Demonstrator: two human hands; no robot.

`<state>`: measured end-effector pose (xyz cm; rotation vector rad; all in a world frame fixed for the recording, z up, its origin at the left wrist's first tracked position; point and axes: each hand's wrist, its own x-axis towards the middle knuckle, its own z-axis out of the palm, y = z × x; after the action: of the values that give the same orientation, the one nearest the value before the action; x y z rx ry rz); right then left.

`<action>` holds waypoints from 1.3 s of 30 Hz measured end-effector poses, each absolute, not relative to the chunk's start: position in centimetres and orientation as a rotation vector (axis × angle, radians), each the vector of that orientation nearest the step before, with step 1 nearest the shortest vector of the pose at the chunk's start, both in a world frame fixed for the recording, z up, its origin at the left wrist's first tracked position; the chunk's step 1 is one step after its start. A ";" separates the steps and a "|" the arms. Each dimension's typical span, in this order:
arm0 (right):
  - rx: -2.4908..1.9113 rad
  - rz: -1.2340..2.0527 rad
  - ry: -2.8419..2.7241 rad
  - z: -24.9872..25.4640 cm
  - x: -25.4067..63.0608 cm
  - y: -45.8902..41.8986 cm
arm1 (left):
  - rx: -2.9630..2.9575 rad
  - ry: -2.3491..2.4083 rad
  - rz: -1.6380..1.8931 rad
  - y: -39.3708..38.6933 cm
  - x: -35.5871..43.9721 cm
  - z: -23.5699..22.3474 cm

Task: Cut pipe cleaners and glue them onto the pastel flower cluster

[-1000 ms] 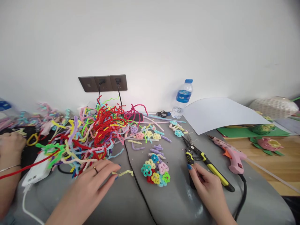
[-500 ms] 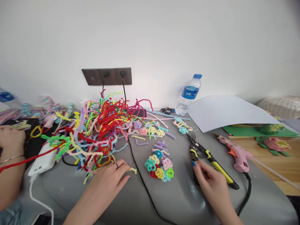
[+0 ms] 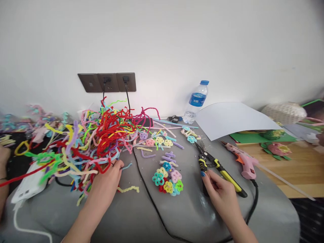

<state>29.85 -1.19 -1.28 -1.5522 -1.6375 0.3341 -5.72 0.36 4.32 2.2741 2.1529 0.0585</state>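
Note:
My left hand [image 3: 105, 184] reaches into the near edge of a big tangle of coloured pipe cleaners [image 3: 96, 141]. Its fingers curl in among the strands, and what they grip is hidden. A short pale yellow pipe cleaner piece [image 3: 128, 189] lies loose on the grey cloth just right of that hand. My right hand [image 3: 220, 194] is closed on the near handle of the yellow-and-black wire cutters [image 3: 217, 167], thumb on top. A cluster of small pipe-cleaner flowers [image 3: 167, 179] lies between my hands.
A black cable [image 3: 148, 197] runs from the wall sockets [image 3: 107, 82] across the cloth. A pink glue gun [image 3: 243, 162], water bottle [image 3: 196, 101], white paper sheet [image 3: 233, 118] and green craft pieces are to the right. Another person's hand [image 3: 3, 157] and a white charger [image 3: 26, 185] are at the left.
My left hand let go of the pale yellow piece and moved up and left into the pile. My right hand stays on the cutters. The view shifted slightly.

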 end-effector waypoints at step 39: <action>-2.311 -0.119 -1.631 -2.1 30.8 -2.3 | 2.583 2.167 0.307 -0.9 -6.8 2.6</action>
<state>30.77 -2.27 -2.09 -2.3107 -1.6307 -0.1191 -6.79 -0.87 2.63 2.5831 2.1669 0.3073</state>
